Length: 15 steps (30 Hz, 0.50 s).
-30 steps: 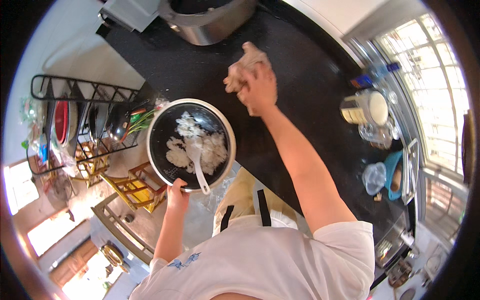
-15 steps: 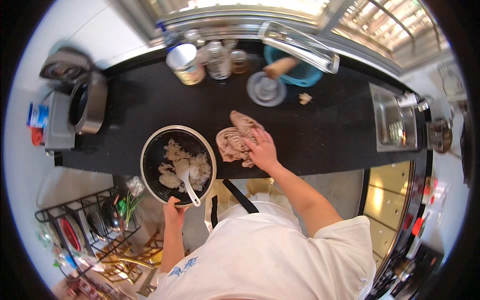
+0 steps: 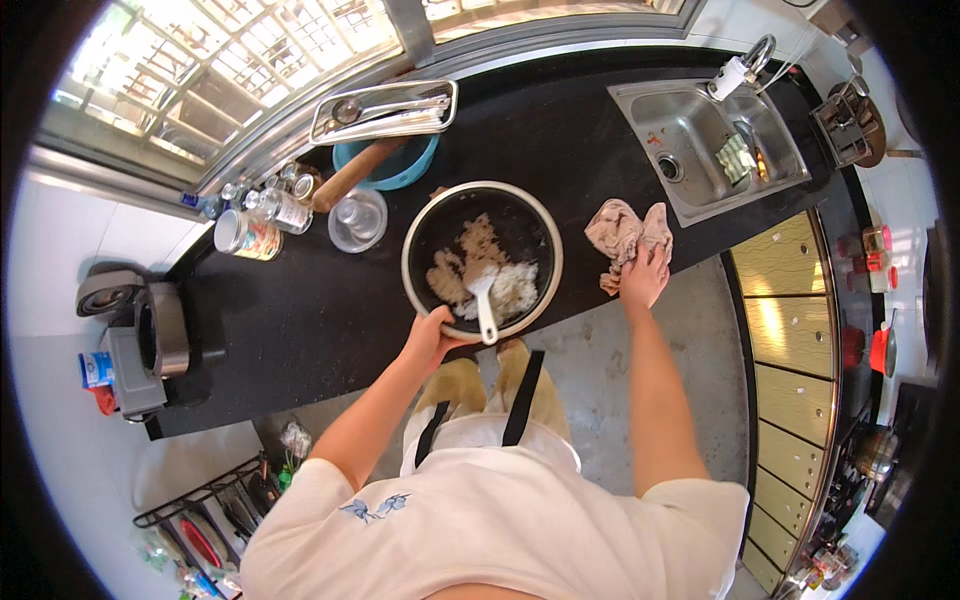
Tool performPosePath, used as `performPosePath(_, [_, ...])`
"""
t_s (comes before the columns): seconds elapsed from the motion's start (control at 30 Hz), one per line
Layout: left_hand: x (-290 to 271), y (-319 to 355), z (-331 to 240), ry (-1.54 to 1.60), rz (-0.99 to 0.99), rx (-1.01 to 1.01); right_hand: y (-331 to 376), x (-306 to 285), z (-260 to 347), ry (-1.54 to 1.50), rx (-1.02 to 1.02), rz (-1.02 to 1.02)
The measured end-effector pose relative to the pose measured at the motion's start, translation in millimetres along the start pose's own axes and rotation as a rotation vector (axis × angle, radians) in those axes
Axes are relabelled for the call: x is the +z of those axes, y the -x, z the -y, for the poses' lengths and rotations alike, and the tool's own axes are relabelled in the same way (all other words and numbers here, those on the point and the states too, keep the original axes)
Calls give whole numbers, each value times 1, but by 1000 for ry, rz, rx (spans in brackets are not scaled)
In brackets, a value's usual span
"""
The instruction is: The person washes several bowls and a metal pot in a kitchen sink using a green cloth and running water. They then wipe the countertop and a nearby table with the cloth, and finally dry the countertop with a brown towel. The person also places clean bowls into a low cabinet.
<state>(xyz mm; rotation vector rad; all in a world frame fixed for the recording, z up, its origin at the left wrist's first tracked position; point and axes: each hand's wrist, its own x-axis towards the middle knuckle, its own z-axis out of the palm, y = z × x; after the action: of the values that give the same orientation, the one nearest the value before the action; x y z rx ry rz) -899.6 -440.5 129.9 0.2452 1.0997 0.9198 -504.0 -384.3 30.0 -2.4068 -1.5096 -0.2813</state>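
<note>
A dark round cooking pot [image 3: 540, 222] with a pale rim is at the counter's front edge, tilted so its inside shows. It holds cooked rice [image 3: 514, 290], with a white rice paddle [image 3: 483, 300] lying in it, handle toward me. My left hand [image 3: 428, 338] is closed on the pot's near-left rim. Over to the right, my right hand [image 3: 645, 278] grips a crumpled beige-pink cloth [image 3: 614, 230] on the counter near the sink; some fingers are hidden in its folds.
A steel double sink [image 3: 624, 108] is at the back right. Behind the pot stand a blue basin [image 3: 412, 165], a metal tray [image 3: 385, 127], a wooden stick [image 3: 352, 180] and a clear plastic tub [image 3: 358, 222]. Jars [image 3: 280, 212] and an open rice cooker [image 3: 170, 330] sit leftward.
I have shifted right along the counter. The pot in my left hand and the cloth under my right hand have both moved right, the cloth now close to the sink and farther from the pot.
</note>
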Motion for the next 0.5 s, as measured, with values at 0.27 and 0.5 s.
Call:
performPosePath(0.27, [124,-111,-35,-163,172,105,-32,19,4,-69,5,-33])
performPosePath(0.5, [143,-129,-38,-136,202,109,-8,0,3,-73,-22,-15])
